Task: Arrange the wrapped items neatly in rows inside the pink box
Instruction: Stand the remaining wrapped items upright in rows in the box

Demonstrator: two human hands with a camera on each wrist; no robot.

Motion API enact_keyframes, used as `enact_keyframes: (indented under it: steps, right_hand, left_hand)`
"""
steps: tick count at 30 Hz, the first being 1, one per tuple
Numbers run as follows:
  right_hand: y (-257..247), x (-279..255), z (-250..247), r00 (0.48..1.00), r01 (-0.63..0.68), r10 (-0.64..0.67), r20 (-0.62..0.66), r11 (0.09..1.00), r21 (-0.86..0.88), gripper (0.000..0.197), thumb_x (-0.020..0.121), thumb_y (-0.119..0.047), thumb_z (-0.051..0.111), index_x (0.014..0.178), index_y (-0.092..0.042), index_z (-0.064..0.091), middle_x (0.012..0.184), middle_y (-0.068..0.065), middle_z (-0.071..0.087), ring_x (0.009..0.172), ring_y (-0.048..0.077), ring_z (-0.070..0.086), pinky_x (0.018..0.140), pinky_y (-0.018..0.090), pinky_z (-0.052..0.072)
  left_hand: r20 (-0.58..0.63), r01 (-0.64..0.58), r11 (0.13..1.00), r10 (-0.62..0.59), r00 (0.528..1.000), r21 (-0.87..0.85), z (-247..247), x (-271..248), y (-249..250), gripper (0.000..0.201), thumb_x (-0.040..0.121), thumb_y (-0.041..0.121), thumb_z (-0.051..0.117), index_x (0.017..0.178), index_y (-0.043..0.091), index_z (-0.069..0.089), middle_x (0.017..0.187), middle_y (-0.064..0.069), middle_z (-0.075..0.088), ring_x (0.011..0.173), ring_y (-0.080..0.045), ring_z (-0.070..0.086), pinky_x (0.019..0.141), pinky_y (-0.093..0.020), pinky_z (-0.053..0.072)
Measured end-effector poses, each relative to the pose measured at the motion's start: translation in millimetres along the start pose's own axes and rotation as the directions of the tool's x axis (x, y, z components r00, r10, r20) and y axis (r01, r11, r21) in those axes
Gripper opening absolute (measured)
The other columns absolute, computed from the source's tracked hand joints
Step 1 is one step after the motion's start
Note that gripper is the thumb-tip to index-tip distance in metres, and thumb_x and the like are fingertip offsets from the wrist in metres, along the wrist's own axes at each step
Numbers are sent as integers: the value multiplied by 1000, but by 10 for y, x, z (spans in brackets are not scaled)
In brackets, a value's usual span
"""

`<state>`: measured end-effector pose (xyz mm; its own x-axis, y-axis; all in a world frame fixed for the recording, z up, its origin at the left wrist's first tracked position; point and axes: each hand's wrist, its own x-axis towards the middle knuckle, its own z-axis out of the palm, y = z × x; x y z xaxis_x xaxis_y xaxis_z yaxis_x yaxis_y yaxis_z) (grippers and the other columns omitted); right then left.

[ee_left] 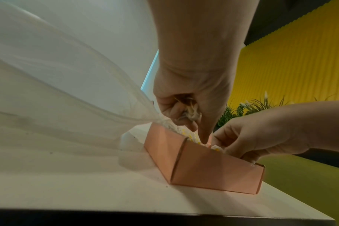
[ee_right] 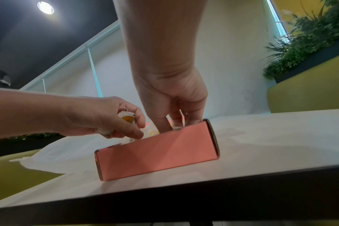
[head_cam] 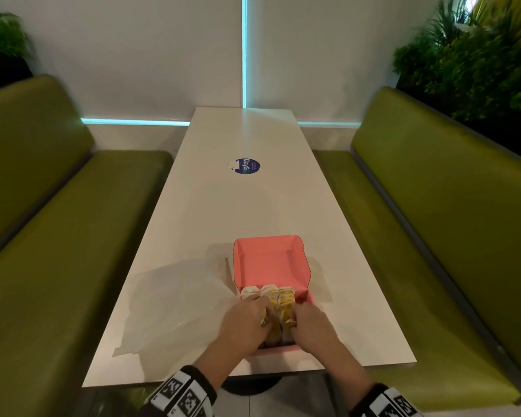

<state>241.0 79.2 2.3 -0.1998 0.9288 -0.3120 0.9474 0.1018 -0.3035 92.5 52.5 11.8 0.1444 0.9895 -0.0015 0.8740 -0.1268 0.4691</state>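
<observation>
My left grip [ee_right: 106, 120] curls round one sweet [ee_right: 127, 118]; my right grip [ee_right: 172, 107] pokes straight fingers into the pink box [ee_right: 157, 154] at the bench's near edge. Shoving could topple packed rows.

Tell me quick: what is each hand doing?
Left hand: holds a wrapped item in curled fingers.
Right hand: fingers down among items in the pink box; grip hidden.

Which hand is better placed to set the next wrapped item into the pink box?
Left. The left hand already grips a wrapped item just above the pink box; the right hand has its fingers down among the rows.
</observation>
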Motion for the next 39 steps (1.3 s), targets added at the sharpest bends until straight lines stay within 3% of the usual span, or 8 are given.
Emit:
enact_keyframes:
  steps: [7,10,18,24,29,31,34,39]
  right_hand:
    - [-41,-34,28,993,-54,64,-96,993,104,47,94,-21,44,137,-14,28,124,10,54,109,30,58,92,36,46]
    - [-48,-13,15,995,-84,90,-42,990,113,35,91,-25,47,124,-13,41,119,9,59,106,28,59,90,35,47]
    - [-54,4,5,999,-36,36,-8,999,41,21,87,-17,57,108,-16,53,105,5,60,90,19,57,83,29,50]
    - [-75,15,36,999,-14,14,-34,1000,-1,35,90,-20,54,124,-15,49,122,6,55,110,24,57,92,32,48]
    - [-42,-20,-15,1000,16,-16,-1,998,55,23,83,-31,61,103,-19,59,103,4,51,91,20,55,72,22,40]
    - [-20,-32,-27,1000,31,-31,3,998,59,15,79,-27,64,92,-19,64,106,4,56,88,18,56,68,19,37]
    - [-11,-72,-69,999,41,-39,-33,998,51,11,79,-22,62,88,-18,66,109,2,57,90,18,57,67,18,37]
    - [-114,-162,-319,975,180,-144,-171,958,224,15,83,-27,64,98,-27,64,107,-6,50,87,7,51,81,17,43]
  left_hand:
    - [54,54,998,-52,997,-37,-45,-134,-53,16,86,25,59,102,24,59,112,6,59,101,-11,54,80,-15,38]
    - [59,60,998,-59,996,-18,-54,-149,-40,25,88,22,57,113,22,57,121,4,57,108,-12,53,91,-20,41]
    - [75,56,998,-57,996,17,-72,-165,-20,29,86,20,60,115,23,55,126,4,54,112,-12,50,93,-18,40]
    - [80,18,997,-25,997,79,-70,-174,-11,31,88,21,57,119,23,54,127,4,52,112,-14,51,92,-19,39]
    - [107,-19,993,7,994,117,-8,-164,-45,34,90,24,54,124,25,54,129,4,51,114,-14,50,96,-20,39]
    - [82,10,999,-14,997,48,3,-152,-54,32,89,23,56,121,26,54,126,5,53,113,-13,51,95,-20,40]
    - [20,102,965,-100,995,-243,-55,-140,-66,29,87,17,58,113,30,51,115,6,57,108,-11,54,91,-19,46]
    - [113,171,647,-130,985,-743,-238,-137,-84,53,86,-5,54,112,36,33,109,1,51,100,-8,54,77,-18,51]
